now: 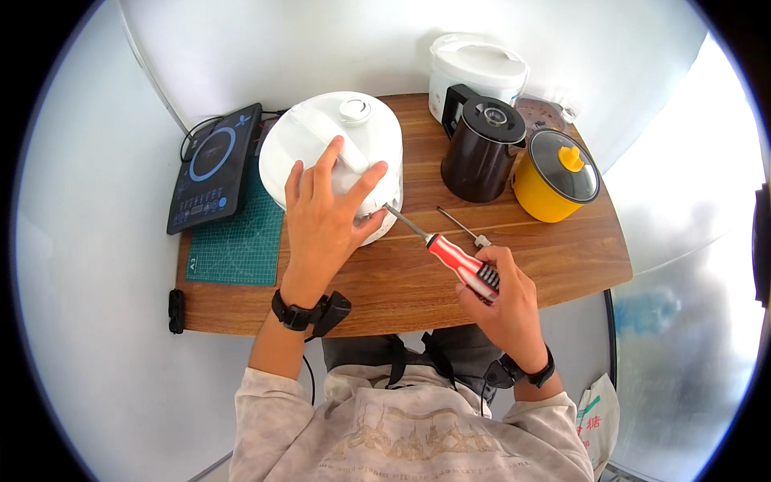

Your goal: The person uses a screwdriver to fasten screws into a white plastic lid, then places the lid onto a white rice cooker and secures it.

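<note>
A white rice cooker [277,157] stands on the table with its lid down. My left hand [325,205] rests on the front of the lid with its fingers spread, the thumb low by the cooker's front edge. In my right hand [510,309] is a screwdriver [458,259] with a red and white handle. Its shaft slants up to the left, and the tip is at the cooker's front rim, close to my left thumb; whether it sits in a gap there I cannot tell. A second, thin screwdriver [464,227] lies on the table just beyond my right hand.
Left of the cooker, a black induction cooktop [210,173] leans over a green cutting mat [233,253]. To the right stand a dark electric kettle [475,165], a yellow pot [542,191] with a glass lid and another white cooker [474,68]. The wooden table [377,297] curves at its front edge.
</note>
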`<control>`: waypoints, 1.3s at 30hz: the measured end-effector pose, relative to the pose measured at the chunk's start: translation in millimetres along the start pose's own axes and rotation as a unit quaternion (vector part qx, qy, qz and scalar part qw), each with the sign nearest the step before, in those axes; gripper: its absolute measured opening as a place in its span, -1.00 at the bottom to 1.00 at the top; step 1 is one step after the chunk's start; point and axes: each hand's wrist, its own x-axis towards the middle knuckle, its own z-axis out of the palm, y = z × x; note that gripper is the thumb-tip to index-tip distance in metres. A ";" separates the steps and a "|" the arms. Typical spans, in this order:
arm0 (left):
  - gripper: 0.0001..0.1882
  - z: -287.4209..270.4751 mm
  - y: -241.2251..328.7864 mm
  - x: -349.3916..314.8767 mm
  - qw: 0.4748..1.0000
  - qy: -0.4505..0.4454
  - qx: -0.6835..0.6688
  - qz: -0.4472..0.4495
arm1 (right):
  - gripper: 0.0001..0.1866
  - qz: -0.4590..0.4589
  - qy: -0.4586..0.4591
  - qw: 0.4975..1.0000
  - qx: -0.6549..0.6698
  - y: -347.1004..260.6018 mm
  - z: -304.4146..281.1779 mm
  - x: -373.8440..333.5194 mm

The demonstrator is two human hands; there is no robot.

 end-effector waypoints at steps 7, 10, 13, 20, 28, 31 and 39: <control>-0.24 -0.1 0.2 0.0 1.000 0.001 0.000 -0.003 | -0.59 -0.069 0.007 0.998 -0.002 6.8 2.5 5.8; -0.24 0.6 -0.1 -0.2 1.000 0.001 0.001 -0.005 | -0.55 -0.093 0.038 0.995 -0.009 -2.6 9.2 6.8; -0.24 2.1 -0.3 0.2 1.000 0.003 0.000 -0.005 | -0.49 -0.035 -0.009 0.998 -0.049 3.0 6.1 3.6; -0.26 2.0 -1.0 -1.2 1.000 0.006 0.005 -0.004 | -0.66 -0.075 0.052 0.993 -0.068 -2.6 5.5 8.2; -0.25 2.1 -0.4 -0.8 1.000 0.005 0.006 -0.005 | -0.79 -0.035 -0.040 0.999 -0.004 3.7 4.8 8.7; -0.26 -0.5 1.0 1.1 1.000 -0.001 0.004 -0.009 | -0.77 0.167 -0.166 0.946 0.222 19.0 2.3 19.1; -0.26 -3.8 0.8 -0.5 1.000 -0.014 0.017 -0.003 | -0.78 0.158 -0.091 0.971 0.152 31.0 -10.4 2.7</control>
